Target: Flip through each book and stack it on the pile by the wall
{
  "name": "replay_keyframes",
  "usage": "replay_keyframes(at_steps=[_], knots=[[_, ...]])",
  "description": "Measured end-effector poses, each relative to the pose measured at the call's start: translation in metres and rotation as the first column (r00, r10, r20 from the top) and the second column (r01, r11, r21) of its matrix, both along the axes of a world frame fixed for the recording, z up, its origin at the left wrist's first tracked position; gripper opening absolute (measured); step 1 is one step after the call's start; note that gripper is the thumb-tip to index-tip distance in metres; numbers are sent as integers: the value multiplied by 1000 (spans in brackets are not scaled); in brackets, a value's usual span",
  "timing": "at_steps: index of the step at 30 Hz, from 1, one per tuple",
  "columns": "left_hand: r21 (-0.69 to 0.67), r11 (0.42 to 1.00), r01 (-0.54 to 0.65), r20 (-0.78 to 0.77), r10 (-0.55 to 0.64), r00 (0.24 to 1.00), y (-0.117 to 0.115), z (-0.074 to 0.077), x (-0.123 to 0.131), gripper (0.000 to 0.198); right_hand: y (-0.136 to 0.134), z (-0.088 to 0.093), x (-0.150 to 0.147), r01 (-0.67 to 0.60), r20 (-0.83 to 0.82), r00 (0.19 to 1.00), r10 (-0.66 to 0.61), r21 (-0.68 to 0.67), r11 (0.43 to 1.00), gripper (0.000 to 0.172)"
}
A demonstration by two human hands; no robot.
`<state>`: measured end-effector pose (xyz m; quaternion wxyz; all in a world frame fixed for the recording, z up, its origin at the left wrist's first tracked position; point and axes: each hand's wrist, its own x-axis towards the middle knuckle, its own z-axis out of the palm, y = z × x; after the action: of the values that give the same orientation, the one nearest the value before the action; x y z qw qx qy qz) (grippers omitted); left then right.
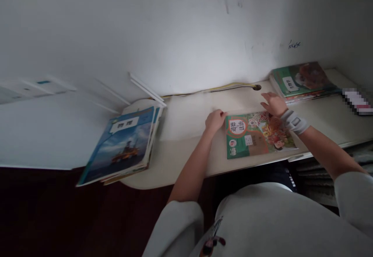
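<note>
My head camera looks forward and down from above, tilted slightly, onto the desk close in front of me, with the wall filling the upper view.

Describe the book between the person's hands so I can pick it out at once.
On the cream desk against the white wall, look between the person's left hand and right hand. A single textbook lies flat there, its green-edged cover bearing a red ring round the title, unlike the blue book at far left or the green-covered pile at back right.
</note>
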<state>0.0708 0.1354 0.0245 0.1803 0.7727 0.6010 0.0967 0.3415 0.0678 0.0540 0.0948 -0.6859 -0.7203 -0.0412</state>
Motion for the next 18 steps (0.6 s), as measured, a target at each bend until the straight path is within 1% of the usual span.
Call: replay_keyframes(at_steps=[2,3,6,8,11,15,18], knots=[[-12,1000,26,49,-26,998,1,-2,-4,35,-21,-4,27,86,-23,996,-89,-77,993,34],[-20,999,42,79,-40,996,1,-4,-6,36,-31,-8,38,133,-28,990,-137,-110,985,31],[-28,997,66,183,-60,981,1,-10,-9,29,-48,-19,61,232,-79,965,-249,-178,956,30],[-17,998,56,249,-50,967,2,-15,-7,21,-47,-24,67,230,-171,948,-269,-219,948,32],[-1,999,37,323,-35,946,2,-18,-5,15,-32,-28,66,207,-301,912,-280,-253,945,34],[6,1000,16,376,-17,926,1,-21,-4,10,-15,-31,63,244,-360,878,-317,-233,941,26],[1,1000,7,384,-7,923,2,-21,-3,8,-13,-35,66,228,-407,859,-311,-240,944,23]])
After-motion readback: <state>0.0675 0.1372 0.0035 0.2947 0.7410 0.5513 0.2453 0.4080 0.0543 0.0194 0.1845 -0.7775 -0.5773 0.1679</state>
